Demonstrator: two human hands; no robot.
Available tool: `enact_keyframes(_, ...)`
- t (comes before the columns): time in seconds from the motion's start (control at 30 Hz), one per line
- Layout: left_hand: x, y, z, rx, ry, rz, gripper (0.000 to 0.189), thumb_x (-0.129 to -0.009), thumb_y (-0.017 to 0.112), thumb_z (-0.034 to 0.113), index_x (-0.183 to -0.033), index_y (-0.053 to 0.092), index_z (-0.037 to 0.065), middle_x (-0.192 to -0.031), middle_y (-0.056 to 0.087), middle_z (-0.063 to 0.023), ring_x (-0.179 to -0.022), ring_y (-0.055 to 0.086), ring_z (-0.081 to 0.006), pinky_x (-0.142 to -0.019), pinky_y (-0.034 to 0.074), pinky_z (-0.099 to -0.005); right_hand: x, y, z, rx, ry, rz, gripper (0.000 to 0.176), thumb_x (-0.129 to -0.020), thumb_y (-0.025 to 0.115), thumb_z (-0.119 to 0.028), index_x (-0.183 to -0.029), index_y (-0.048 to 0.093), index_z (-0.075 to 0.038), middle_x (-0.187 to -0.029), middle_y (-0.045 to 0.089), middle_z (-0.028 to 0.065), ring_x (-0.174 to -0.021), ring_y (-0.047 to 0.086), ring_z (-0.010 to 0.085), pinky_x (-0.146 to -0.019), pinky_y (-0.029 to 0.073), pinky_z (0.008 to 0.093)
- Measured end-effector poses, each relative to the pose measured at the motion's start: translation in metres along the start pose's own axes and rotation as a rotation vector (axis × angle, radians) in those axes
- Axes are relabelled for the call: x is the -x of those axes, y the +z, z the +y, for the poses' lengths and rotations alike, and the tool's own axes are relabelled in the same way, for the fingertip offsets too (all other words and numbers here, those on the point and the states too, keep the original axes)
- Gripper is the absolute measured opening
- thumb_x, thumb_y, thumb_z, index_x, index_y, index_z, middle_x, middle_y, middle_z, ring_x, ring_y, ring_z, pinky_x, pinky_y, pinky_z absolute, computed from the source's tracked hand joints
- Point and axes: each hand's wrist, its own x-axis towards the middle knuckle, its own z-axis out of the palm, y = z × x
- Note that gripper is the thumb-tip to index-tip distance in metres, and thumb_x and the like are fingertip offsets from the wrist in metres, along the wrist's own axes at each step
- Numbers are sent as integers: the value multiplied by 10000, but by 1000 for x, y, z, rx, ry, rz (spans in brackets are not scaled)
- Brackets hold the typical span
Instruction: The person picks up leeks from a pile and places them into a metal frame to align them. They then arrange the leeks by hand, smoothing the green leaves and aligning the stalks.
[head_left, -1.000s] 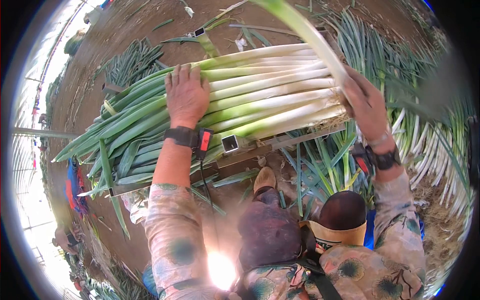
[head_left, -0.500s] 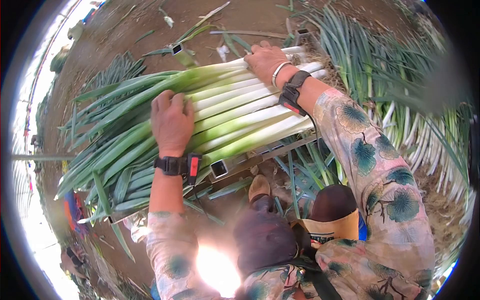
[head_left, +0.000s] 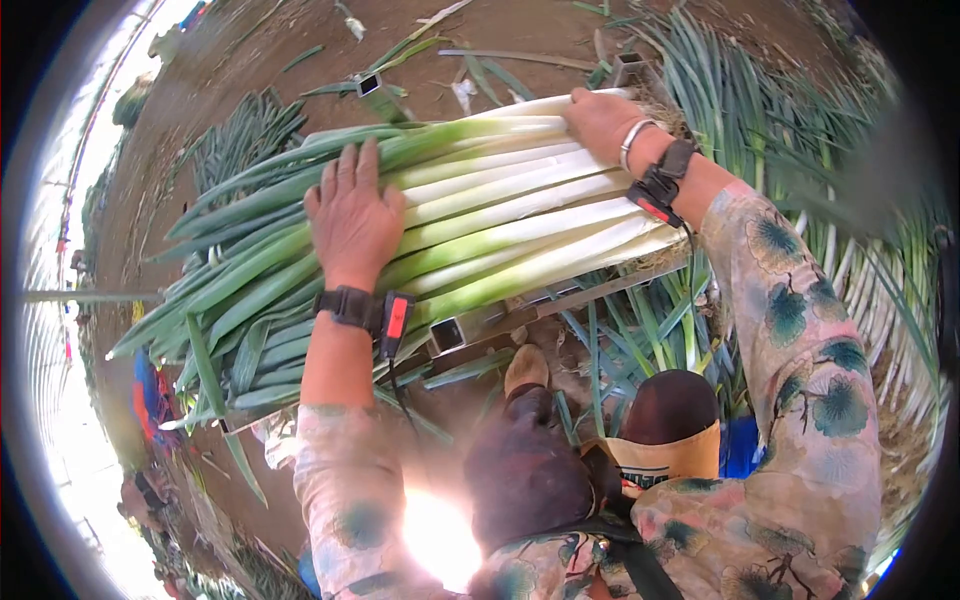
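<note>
A thick layer of long green onions (head_left: 500, 215) lies side by side on a low metal frame (head_left: 600, 288), white root ends to the right and green leaves to the left. My left hand (head_left: 355, 215) rests flat on the leafy part, its fingers stretched out and slightly apart. Over at the root end, my right hand (head_left: 605, 125) is curled around the far-side stalk; its fingertips are partly hidden. Each wrist wears a black strap with a red-marked device, and the right one also has a bracelet (head_left: 632, 140).
Square metal posts (head_left: 370, 85) stick up at the frame's corners. A large pile of green onions (head_left: 830, 270) lies on the soil to the right, a smaller bunch (head_left: 245, 140) at the far left. Loose leaves litter the ground, and my shoe (head_left: 525, 370) is close to the frame.
My right hand has slid right along the far-side stalk towards the roots. My left hand has shifted slightly up and right, its fingers now straighter.
</note>
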Motion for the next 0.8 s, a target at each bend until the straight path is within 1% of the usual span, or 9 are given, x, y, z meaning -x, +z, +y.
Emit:
enact_keyframes(0.07, -2, -7, 1, -4, 8, -21, 563, -852, 543, 310, -1393, 465, 174, -1375, 516, -76, -1263, 465, -260, -1030, 320, -471, -2, -3, -6, -36, 68, -16, 164, -854, 589, -140, -923, 668, -13, -966, 585, 169, -878, 628, 350, -796, 523, 415)
enact_keyframes(0.1, 0, -6, 0, 21, 44, 96, 458, -857, 553, 314, -1288, 568, 161, -1255, 592, -56, -1183, 515, -244, -985, 351, -451, 0, -8, -5, -82, 69, -24, 176, -861, 590, -153, -938, 672, -17, -966, 582, 169, -879, 624, 353, -801, 518, 422)
enact_keyframes(0.2, 3, -13, 0, 109, 40, 23, 360, -866, 566, 321, -1177, 651, 160, -1131, 641, -37, -1088, 566, -233, -938, 375, -425, 10, -19, -7, -138, 67, -52, 224, -883, 586, -194, -1014, 659, -28, -983, 566, 172, -895, 608, 365, -827, 499, 448)
enact_keyframes(0.3, 5, -7, -3, 193, 80, 127, 243, -858, 579, 298, -1003, 696, 143, -985, 655, -34, -978, 597, -232, -854, 394, -418, 21, -17, -10, -202, 72, -63, 259, -886, 579, -185, -1087, 624, -29, -1015, 557, 187, -903, 605, 373, -838, 494, 450)
enact_keyframes(0.4, -3, -22, -3, 150, 51, -80, 280, -877, 578, 302, -1051, 704, 122, -1055, 654, -48, -1017, 597, -255, -896, 410, -432, 19, 7, -12, -158, 103, 0, 253, -888, 575, -171, -1087, 622, -21, -1024, 559, 201, -894, 605, 377, -840, 494, 449)
enact_keyframes(0.5, -38, -34, -23, 360, -74, -328, 279, -876, 564, 313, -987, 700, 96, -1002, 651, -97, -1037, 595, -275, -935, 401, -487, 23, 13, -14, -118, 102, 9, 286, -907, 535, -165, -1147, 595, -22, -1066, 562, 219, -961, 580, 399, -879, 473, 461)
enact_keyframes(0.6, -71, -17, -38, 235, 93, -162, 316, -907, 533, 332, -1048, 668, 84, -1077, 638, -112, -1128, 562, -294, -1022, 368, -499, 21, 7, -19, -126, 86, -4, 347, -928, 492, -175, -1231, 544, -13, -1121, 560, 227, -1023, 554, 401, -916, 454, 463)
enact_keyframes(0.7, -79, 47, -35, 217, 236, 101, 346, -936, 496, 344, -1133, 618, 88, -1170, 612, -113, -1204, 516, -300, -1068, 341, -475, 25, 11, -16, -95, 73, 10, 363, -936, 471, -168, -1253, 531, -1, -1169, 557, 228, -1046, 547, 394, -942, 441, 453)
enact_keyframes(0.8, -76, 13, -15, 146, 86, -313, 372, -952, 475, 356, -1197, 574, 95, -1234, 584, -113, -1239, 486, -307, -1099, 314, -459, 25, 10, -18, -130, 127, -11, 367, -938, 465, -169, -1260, 529, -5, -1194, 552, 235, -1067, 539, 400, -954, 433, 455)
